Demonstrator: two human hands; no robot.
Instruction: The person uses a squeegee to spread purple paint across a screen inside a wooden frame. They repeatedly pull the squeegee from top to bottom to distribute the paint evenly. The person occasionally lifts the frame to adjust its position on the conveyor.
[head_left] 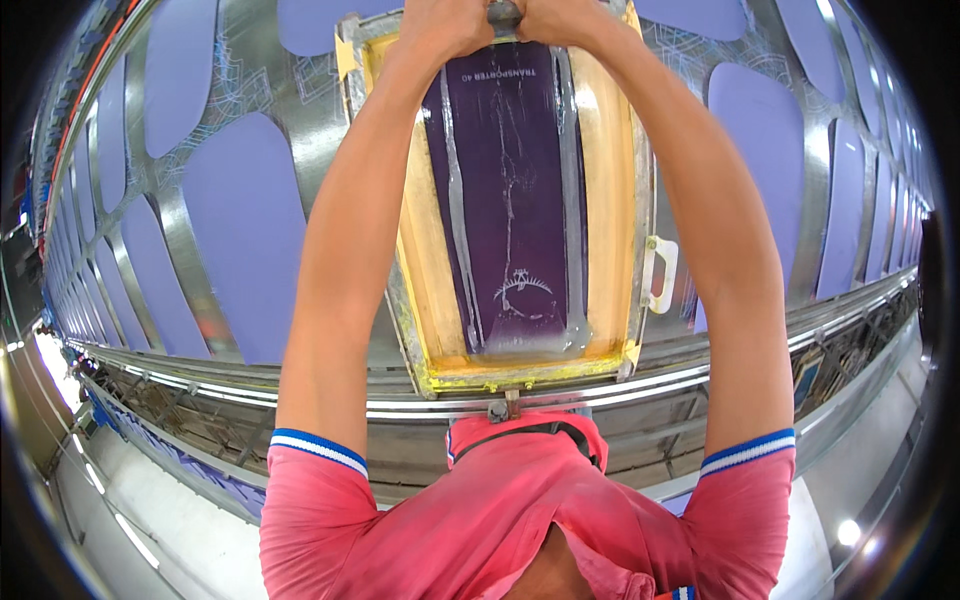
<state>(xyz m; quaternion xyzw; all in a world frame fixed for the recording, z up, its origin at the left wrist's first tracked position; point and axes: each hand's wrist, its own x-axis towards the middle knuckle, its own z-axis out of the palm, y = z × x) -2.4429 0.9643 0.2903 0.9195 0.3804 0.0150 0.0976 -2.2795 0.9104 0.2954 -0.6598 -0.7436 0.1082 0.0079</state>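
At the top centre of the head view, my left hand and my right hand are closed on a grey bar-like tool, probably a squeegee; the top edge cuts off part of both. My arms reach straight up either side of a screen printing frame, which has worn yellow borders. Its dark purple screen carries streaks of clear, wet-looking material and small pale markings. A white handle sticks out from the frame's right side.
Flat light purple pieces lie in rows on a long metal table to left and right. Metal rails run along its near edge, against my body. Lower shelving shows beneath.
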